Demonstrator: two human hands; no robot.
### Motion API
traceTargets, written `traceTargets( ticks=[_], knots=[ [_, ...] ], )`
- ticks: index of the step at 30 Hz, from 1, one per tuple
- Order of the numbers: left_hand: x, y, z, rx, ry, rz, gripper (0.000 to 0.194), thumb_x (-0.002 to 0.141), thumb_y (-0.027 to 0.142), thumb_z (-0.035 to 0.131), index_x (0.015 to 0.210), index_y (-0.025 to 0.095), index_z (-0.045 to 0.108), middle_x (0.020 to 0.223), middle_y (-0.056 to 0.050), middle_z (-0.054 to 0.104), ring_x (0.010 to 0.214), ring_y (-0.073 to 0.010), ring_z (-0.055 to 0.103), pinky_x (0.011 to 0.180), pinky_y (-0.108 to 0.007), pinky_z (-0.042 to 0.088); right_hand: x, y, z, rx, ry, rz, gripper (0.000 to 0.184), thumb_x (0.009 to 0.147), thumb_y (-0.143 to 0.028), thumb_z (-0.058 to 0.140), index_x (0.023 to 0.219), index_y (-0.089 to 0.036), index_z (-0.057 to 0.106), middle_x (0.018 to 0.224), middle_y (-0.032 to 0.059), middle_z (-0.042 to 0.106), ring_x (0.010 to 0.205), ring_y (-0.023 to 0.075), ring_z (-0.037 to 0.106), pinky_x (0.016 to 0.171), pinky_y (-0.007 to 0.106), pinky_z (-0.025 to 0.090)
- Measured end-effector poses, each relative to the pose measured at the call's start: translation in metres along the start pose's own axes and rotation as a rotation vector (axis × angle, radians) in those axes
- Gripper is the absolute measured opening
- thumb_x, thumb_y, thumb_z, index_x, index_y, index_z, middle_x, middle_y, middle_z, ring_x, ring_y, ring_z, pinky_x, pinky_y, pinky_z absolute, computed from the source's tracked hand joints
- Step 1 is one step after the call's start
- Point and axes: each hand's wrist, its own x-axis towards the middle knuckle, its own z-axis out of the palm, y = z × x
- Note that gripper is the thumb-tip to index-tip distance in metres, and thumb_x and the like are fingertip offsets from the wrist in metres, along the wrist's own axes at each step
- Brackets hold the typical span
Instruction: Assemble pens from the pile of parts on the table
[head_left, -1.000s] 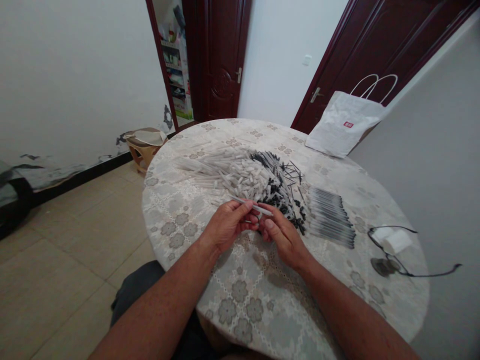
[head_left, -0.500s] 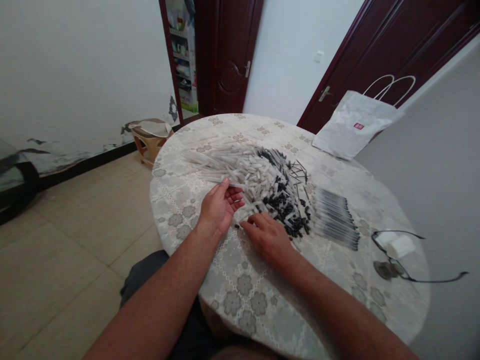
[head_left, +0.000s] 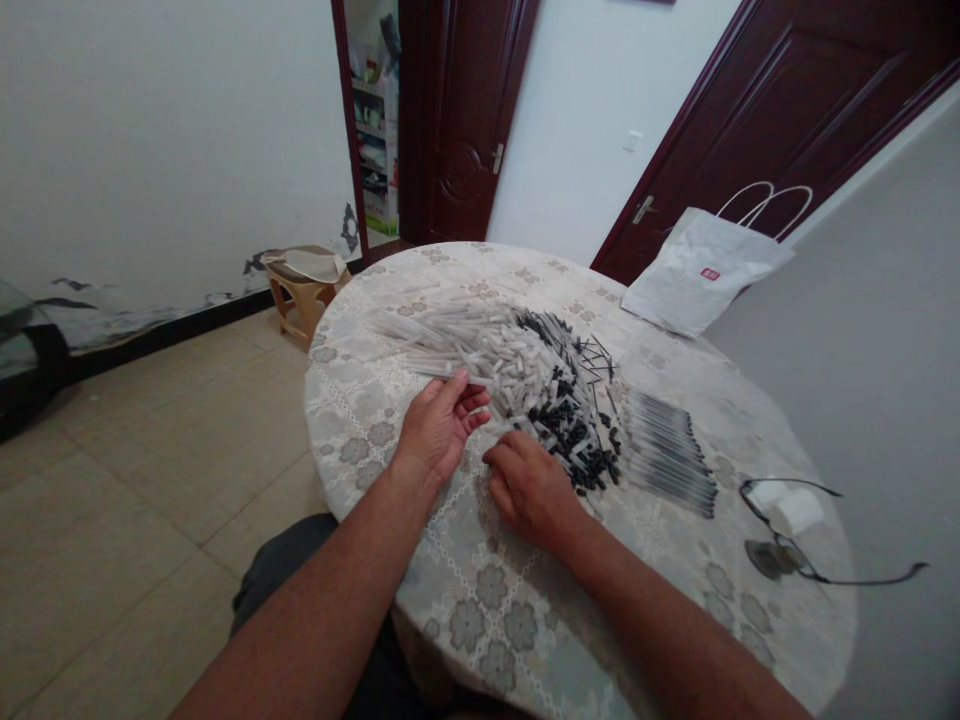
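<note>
My left hand point(head_left: 442, 425) is closed, with a clear plastic pen barrel point(head_left: 478, 381) between its thumb and fingers at the near left edge of a pile. My right hand point(head_left: 531, 487) is beside it, palm down, its fingers curled together close to the tablecloth; whatever is at its fingertips is hidden. Ahead of both hands lie loose translucent pen barrels point(head_left: 435, 335), short whitish caps point(head_left: 517, 365), small black plugs point(head_left: 577, 440) and thin dark refills point(head_left: 592, 358). Right of the pile, assembled-looking pens point(head_left: 670, 455) lie side by side in a row.
The round table wears a patterned cloth point(head_left: 491, 620). Eyeglasses point(head_left: 832, 580) and a white roll or wad point(head_left: 796, 510) lie at its right edge. A white paper bag point(head_left: 697, 275) stands at the back right. On the floor at left is a tan stool point(head_left: 300, 300).
The view has tilted slightly, so the table sits lower. A small dark piece by my right fingertips no longer shows; those fingers are more curled. My left hand keeps its hold on the pen barrel.
</note>
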Motion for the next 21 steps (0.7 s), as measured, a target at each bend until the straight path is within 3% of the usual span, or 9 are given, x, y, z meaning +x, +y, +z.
traceTargets(
  ticks=[2, 4, 6, 8, 11, 16, 21],
  knots=[
    [-0.001, -0.001, 0.001, 0.011, -0.021, -0.016, 0.025, 0.085, 0.032, 0.078, 0.088, 0.015, 0.060, 0.083, -0.006, 0.073, 0.072, -0.0151, 0.072, 0.057, -0.022, 0.058, -0.005, 0.009, -0.014, 0.236, 0.141, 0.155, 0.021, 0.096, -0.017, 0.047, 0.095, -0.020, 0.068, 0.089, 0.0064, 0.064, 0.084, 0.0202, 0.061, 0.078, 0.031, 0.048],
    [-0.004, -0.006, 0.003, 0.031, -0.052, -0.049, 0.027, 0.086, 0.034, 0.078, 0.089, 0.015, 0.059, 0.085, -0.007, 0.074, 0.075, -0.0169, 0.074, 0.058, -0.024, 0.059, -0.010, 0.021, -0.024, 0.465, 0.228, 0.369, 0.022, 0.100, -0.030, 0.049, 0.097, -0.021, 0.069, 0.079, 0.0031, 0.064, 0.071, 0.0186, 0.059, 0.066, 0.030, 0.047],
    [-0.008, -0.012, 0.006, 0.054, -0.094, -0.085, 0.027, 0.087, 0.034, 0.078, 0.091, 0.016, 0.058, 0.087, -0.009, 0.075, 0.078, -0.0188, 0.075, 0.061, -0.025, 0.061, -0.017, 0.034, -0.025, 0.726, 0.265, 0.577, 0.027, 0.098, -0.045, 0.056, 0.102, -0.021, 0.069, 0.068, -0.0011, 0.061, 0.056, 0.0155, 0.052, 0.052, 0.027, 0.041],
    [-0.012, -0.020, 0.009, 0.070, -0.135, -0.115, 0.026, 0.088, 0.032, 0.077, 0.092, 0.016, 0.058, 0.091, -0.010, 0.076, 0.082, -0.0205, 0.076, 0.065, -0.028, 0.062, -0.022, 0.045, -0.019, 0.950, 0.322, 0.698, 0.033, 0.093, -0.053, 0.063, 0.101, -0.021, 0.068, 0.062, -0.0040, 0.057, 0.048, 0.0126, 0.047, 0.044, 0.025, 0.035],
    [-0.017, -0.029, 0.013, 0.087, -0.174, -0.158, 0.024, 0.089, 0.029, 0.076, 0.095, 0.016, 0.057, 0.093, -0.010, 0.076, 0.085, -0.0220, 0.077, 0.069, -0.031, 0.064, -0.028, 0.053, -0.008, 1.068, 0.423, 0.726, 0.035, 0.088, -0.053, 0.071, 0.100, -0.020, 0.068, 0.060, -0.0053, 0.057, 0.047, 0.0108, 0.047, 0.044, 0.024, 0.036],
    [-0.022, -0.036, 0.016, 0.129, -0.212, -0.204, 0.023, 0.090, 0.027, 0.074, 0.099, 0.017, 0.056, 0.094, -0.010, 0.076, 0.087, -0.0226, 0.078, 0.074, -0.032, 0.064, -0.028, 0.051, -0.006, 1.009, 0.385, 0.623, 0.030, 0.091, -0.044, 0.070, 0.108, -0.019, 0.070, 0.063, -0.0037, 0.063, 0.053, 0.0119, 0.055, 0.053, 0.026, 0.046],
    [-0.023, -0.037, 0.017, 0.152, -0.228, -0.214, 0.023, 0.090, 0.027, 0.075, 0.100, 0.017, 0.056, 0.097, -0.011, 0.076, 0.089, -0.0228, 0.078, 0.074, -0.032, 0.064, -0.026, 0.046, -0.008, 1.053, 0.439, 0.590, 0.026, 0.086, -0.040, 0.075, 0.102, -0.021, 0.069, 0.069, -0.0036, 0.065, 0.055, 0.0112, 0.057, 0.054, 0.025, 0.047]
  ],
)
